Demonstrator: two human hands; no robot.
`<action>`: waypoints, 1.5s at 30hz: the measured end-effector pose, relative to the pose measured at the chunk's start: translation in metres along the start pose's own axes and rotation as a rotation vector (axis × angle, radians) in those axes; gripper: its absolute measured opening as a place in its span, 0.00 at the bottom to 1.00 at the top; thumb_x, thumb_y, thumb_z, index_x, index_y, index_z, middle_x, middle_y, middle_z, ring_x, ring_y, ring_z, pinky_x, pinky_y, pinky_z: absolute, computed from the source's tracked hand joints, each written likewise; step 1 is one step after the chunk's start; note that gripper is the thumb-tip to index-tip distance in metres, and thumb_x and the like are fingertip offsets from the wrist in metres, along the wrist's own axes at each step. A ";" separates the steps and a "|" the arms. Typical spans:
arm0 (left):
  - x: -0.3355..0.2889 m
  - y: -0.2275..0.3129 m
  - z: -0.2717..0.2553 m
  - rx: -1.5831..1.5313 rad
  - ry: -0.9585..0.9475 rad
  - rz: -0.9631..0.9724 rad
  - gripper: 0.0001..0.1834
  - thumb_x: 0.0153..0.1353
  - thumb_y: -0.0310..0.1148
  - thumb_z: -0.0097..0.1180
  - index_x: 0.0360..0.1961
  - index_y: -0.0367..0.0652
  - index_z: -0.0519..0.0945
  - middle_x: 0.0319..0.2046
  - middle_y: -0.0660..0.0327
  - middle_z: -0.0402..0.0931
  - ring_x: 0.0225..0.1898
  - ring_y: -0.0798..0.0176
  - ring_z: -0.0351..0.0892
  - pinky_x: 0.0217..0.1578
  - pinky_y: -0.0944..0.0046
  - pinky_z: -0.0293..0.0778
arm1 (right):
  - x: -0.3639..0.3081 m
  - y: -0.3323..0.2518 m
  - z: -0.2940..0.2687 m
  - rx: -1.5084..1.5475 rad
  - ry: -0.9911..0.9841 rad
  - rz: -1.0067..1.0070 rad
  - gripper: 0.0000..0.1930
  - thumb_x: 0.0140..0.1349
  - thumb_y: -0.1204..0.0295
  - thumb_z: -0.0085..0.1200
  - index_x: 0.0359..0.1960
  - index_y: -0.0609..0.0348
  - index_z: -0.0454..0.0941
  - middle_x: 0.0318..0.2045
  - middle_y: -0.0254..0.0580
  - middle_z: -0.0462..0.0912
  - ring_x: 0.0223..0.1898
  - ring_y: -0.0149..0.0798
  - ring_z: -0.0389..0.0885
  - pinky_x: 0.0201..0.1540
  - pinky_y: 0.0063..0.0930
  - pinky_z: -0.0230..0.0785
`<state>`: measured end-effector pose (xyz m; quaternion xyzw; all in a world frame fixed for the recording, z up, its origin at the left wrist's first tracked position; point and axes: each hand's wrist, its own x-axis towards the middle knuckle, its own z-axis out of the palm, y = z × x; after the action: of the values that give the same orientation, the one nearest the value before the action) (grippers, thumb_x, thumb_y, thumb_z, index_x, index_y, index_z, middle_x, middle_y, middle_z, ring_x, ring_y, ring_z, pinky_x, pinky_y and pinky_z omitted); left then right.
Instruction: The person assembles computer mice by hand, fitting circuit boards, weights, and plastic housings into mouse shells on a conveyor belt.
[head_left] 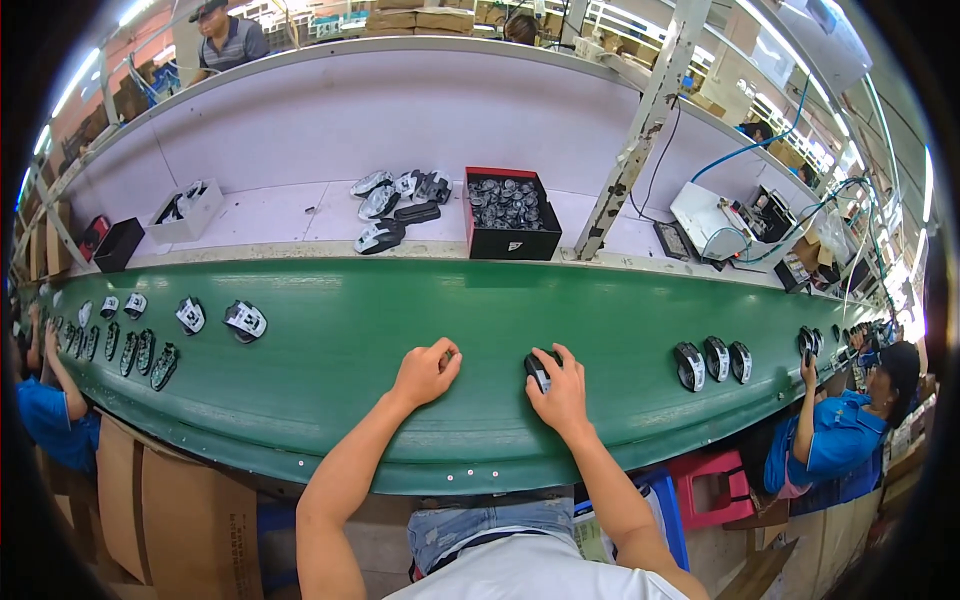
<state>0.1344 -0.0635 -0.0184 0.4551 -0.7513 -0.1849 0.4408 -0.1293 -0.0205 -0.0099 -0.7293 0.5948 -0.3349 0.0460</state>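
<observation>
My right hand [560, 392] is closed over a dark computer mouse [538, 374] with a light patch, which rests on the green conveyor belt [340, 340]. Just to its left, above the same belt, my left hand [425, 374] has its fingers curled in; whatever they may hold is hidden. Three black-and-white mice [716, 359] stand in a row to the right of my hands. Farther off to the left lie more mouse bodies with pale covers [245, 321], along with several open mouse halves showing green boards [163, 367].
Behind the belt runs a shelf with a black-and-red box [513, 243] of small round parts, a pile of mouse shells [380, 200], a white bin [187, 222] and a slanted post [640, 130]. Co-workers in blue sit at left [55, 425] and right [840, 430]. A pink stool [705, 490] stands below.
</observation>
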 end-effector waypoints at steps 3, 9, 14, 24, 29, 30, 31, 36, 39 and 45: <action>-0.002 0.000 0.001 -0.014 -0.002 -0.013 0.05 0.61 0.32 0.60 0.32 0.43 0.78 0.15 0.59 0.75 0.18 0.54 0.77 0.22 0.56 0.72 | -0.002 -0.005 0.006 -0.021 0.017 0.071 0.26 0.54 0.68 0.61 0.57 0.49 0.79 0.63 0.55 0.69 0.60 0.62 0.67 0.60 0.52 0.66; -0.009 0.004 0.000 -0.007 -0.045 -0.014 0.04 0.60 0.31 0.60 0.31 0.44 0.78 0.15 0.59 0.75 0.18 0.54 0.78 0.22 0.55 0.72 | -0.007 -0.006 0.003 -0.103 -0.010 -0.046 0.26 0.56 0.67 0.59 0.59 0.50 0.77 0.61 0.51 0.71 0.59 0.59 0.70 0.57 0.51 0.68; -0.004 0.007 -0.001 -0.018 -0.056 -0.010 0.04 0.60 0.31 0.59 0.30 0.45 0.78 0.16 0.58 0.76 0.20 0.50 0.79 0.23 0.52 0.73 | 0.003 -0.001 -0.005 -0.139 -0.043 -0.172 0.25 0.57 0.68 0.58 0.59 0.50 0.76 0.60 0.50 0.73 0.57 0.58 0.73 0.57 0.49 0.70; -0.008 0.003 0.007 -0.060 -0.028 -0.016 0.03 0.59 0.31 0.60 0.30 0.45 0.79 0.16 0.59 0.76 0.19 0.52 0.78 0.23 0.54 0.73 | 0.030 0.025 -0.032 0.163 -0.408 -0.192 0.25 0.59 0.69 0.59 0.60 0.52 0.77 0.66 0.51 0.70 0.65 0.57 0.70 0.67 0.44 0.63; -0.010 0.005 0.001 -0.042 -0.042 -0.014 0.04 0.59 0.32 0.58 0.30 0.44 0.78 0.16 0.57 0.77 0.20 0.49 0.79 0.24 0.50 0.74 | 0.058 0.010 -0.050 0.037 -0.189 -0.245 0.22 0.74 0.68 0.40 0.66 0.66 0.69 0.68 0.56 0.68 0.70 0.53 0.64 0.72 0.41 0.52; -0.013 0.006 0.001 -0.069 -0.072 -0.040 0.05 0.59 0.33 0.57 0.30 0.44 0.79 0.17 0.53 0.78 0.21 0.45 0.79 0.26 0.48 0.75 | 0.064 -0.003 -0.054 0.058 -0.142 -0.224 0.23 0.75 0.67 0.39 0.66 0.66 0.68 0.69 0.56 0.67 0.71 0.53 0.64 0.73 0.41 0.52; -0.014 0.007 0.000 -0.078 -0.072 -0.052 0.05 0.59 0.33 0.57 0.30 0.44 0.79 0.17 0.53 0.78 0.21 0.45 0.79 0.26 0.48 0.75 | 0.069 -0.009 -0.056 0.078 -0.091 -0.203 0.24 0.76 0.65 0.37 0.67 0.66 0.68 0.69 0.56 0.66 0.71 0.52 0.63 0.73 0.42 0.52; -0.013 0.009 0.005 -0.084 -0.055 -0.005 0.06 0.58 0.33 0.58 0.27 0.42 0.79 0.17 0.52 0.78 0.21 0.45 0.79 0.25 0.48 0.75 | 0.036 0.029 -0.006 -0.141 -0.287 -0.069 0.20 0.72 0.68 0.41 0.61 0.62 0.75 0.66 0.58 0.70 0.66 0.58 0.68 0.69 0.45 0.58; -0.012 0.009 0.007 -0.073 -0.035 -0.010 0.07 0.57 0.32 0.58 0.26 0.41 0.79 0.17 0.52 0.78 0.20 0.46 0.79 0.25 0.48 0.75 | 0.041 0.027 -0.007 -0.168 -0.205 -0.112 0.19 0.71 0.70 0.41 0.59 0.59 0.77 0.64 0.55 0.72 0.65 0.57 0.69 0.69 0.45 0.58; -0.015 0.006 0.011 -0.086 -0.055 -0.005 0.07 0.57 0.33 0.57 0.26 0.41 0.80 0.17 0.51 0.78 0.21 0.45 0.79 0.25 0.47 0.76 | 0.053 0.032 -0.023 -0.065 -0.260 -0.110 0.21 0.74 0.65 0.41 0.63 0.63 0.72 0.66 0.58 0.69 0.68 0.57 0.66 0.71 0.45 0.55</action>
<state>0.1248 -0.0493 -0.0274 0.4324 -0.7534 -0.2303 0.4387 -0.1647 -0.0700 0.0160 -0.7991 0.5536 -0.2200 0.0807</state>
